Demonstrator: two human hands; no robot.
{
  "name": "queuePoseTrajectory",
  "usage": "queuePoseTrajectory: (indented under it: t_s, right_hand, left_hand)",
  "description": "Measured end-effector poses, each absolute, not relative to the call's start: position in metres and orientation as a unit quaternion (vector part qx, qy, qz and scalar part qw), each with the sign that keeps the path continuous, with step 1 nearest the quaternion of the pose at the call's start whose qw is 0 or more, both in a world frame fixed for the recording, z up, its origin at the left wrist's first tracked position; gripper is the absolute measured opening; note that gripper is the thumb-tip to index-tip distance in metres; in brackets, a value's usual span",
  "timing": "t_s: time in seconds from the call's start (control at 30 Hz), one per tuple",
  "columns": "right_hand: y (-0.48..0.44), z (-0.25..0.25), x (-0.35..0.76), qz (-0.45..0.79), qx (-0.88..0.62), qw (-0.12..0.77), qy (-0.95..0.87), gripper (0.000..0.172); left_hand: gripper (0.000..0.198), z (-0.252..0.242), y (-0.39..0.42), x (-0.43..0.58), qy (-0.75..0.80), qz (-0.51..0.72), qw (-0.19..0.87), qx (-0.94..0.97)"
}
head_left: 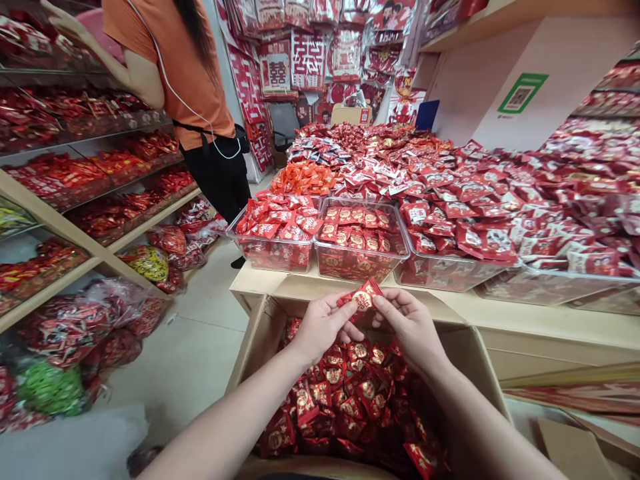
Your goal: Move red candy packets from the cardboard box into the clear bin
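Note:
Between my two hands is a red wrapped candy [361, 301] with gold print, held over an open cardboard box. My left hand [327, 323] pinches its left end between thumb and fingers. At the other end, my right hand [404, 321] grips it the same way. Below them, the cardboard box [473, 357] holds many loose red candies [350, 400] of similar look. Just beyond, a clear plastic bin [363, 257] contains the same kind of candies in neat rows.
Clear bins [273, 253] of red packets line the counter [540, 313], with heaps behind. A co-worker in an orange shirt [190, 73] stands at the left by stocked shelves [95, 140]. Bagged candies [75, 327] lie on the floor. A white pillar [515, 87] rises at the right.

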State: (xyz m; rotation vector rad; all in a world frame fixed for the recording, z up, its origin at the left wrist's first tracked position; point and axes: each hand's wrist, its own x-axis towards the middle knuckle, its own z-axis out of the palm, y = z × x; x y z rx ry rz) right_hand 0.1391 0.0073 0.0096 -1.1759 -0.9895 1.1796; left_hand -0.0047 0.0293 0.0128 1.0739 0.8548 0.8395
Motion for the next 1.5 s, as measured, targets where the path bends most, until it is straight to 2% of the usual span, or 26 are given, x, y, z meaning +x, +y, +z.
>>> queuePoseTrajectory:
  t_s: [0.27,0.4,0.5,0.6,0.67,0.97,1.1,1.17,1.23,1.3,1.37,1.4,1.43,1.5]
  right_hand:
    - [0.010,0.017,0.146,0.509,-0.498,0.539,-0.450,0.023]
    - [0.061,0.055,0.164,0.410,-0.516,0.569,-0.492,0.026]
    - [0.121,0.072,0.167,0.388,-0.564,0.505,-0.525,0.022]
    - [0.171,0.064,0.156,0.391,-0.620,0.433,-0.524,0.027]
    - [0.190,0.053,0.148,0.389,-0.631,0.416,-0.527,0.031]
    - [0.207,0.034,0.147,0.279,-0.666,0.368,-0.586,0.020]
    - [0.196,0.054,0.148,0.217,-0.671,0.362,-0.610,0.020]
    - [0.171,0.068,0.152,0.192,-0.654,0.379,-0.625,0.017]
    - [0.130,0.075,0.158,0.224,-0.599,0.380,-0.668,0.017]
    - [0.081,0.064,0.163,0.336,-0.515,0.318,-0.721,0.018]
    - [0.036,0.033,0.164,0.452,-0.469,0.187,-0.736,0.014]
    - [0.018,0.011,0.163,0.468,-0.477,0.116,-0.735,0.013]
    - [0.003,-0.012,0.161,0.451,-0.506,0.060,-0.733,0.019]
    - [-0.016,-0.059,0.154,0.416,-0.555,-0.044,-0.719,0.054]
  left_hand:
    - [0.028,0.010,0.024,-0.005,0.385,0.378,0.690,0.482]
    - [0.023,0.010,0.023,-0.007,0.372,0.395,0.691,0.478]
    - [0.020,0.009,0.023,-0.008,0.379,0.386,0.684,0.489]
    - [0.019,0.008,0.022,-0.008,0.385,0.372,0.684,0.497]
    - [0.018,0.008,0.021,-0.008,0.396,0.368,0.685,0.488]
    - [0.015,0.009,0.017,-0.005,0.400,0.322,0.678,0.526]
    - [0.019,0.005,0.016,-0.006,0.413,0.272,0.623,0.606]
    - [0.022,0.000,0.015,-0.010,0.416,0.213,0.550,0.692]
    - [0.024,-0.009,0.015,-0.016,0.398,0.133,0.462,0.781]
    - [0.031,-0.023,0.014,-0.022,0.387,0.032,0.400,0.830]
    - [0.049,-0.042,0.012,-0.025,0.405,-0.075,0.378,0.829]
    - [0.061,-0.052,0.010,-0.025,0.410,-0.116,0.371,0.825]
    - [0.071,-0.063,0.007,-0.023,0.417,-0.137,0.371,0.818]
    - [0.083,-0.082,0.001,-0.018,0.429,-0.187,0.375,0.800]
